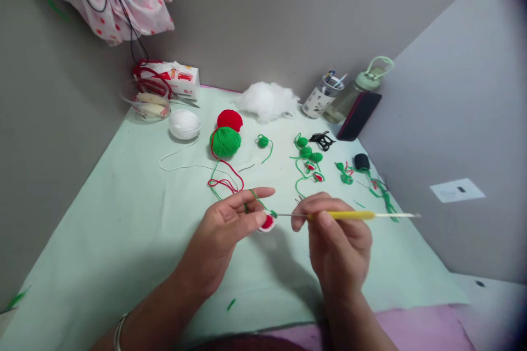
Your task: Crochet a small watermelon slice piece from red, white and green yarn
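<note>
My left hand (230, 225) pinches a small red and white crocheted piece (267, 223), with green yarn (257, 198) looped over its forefinger. My right hand (335, 244) is closed on a yellow-handled crochet hook (349, 215), whose metal tip points left into the piece. The green strand runs back to a green yarn ball (225, 141), which lies beside a red yarn ball (229, 119) on the pale green table cover (123, 219).
A white yarn ball (184, 123), white stuffing (267, 100) and several small green and red crocheted bits (308, 162) lie behind the hands. At the back stand a clear bowl (150, 104), a tissue box (181, 79), a jar (321, 96), a bottle (354, 93) and a phone (359, 115).
</note>
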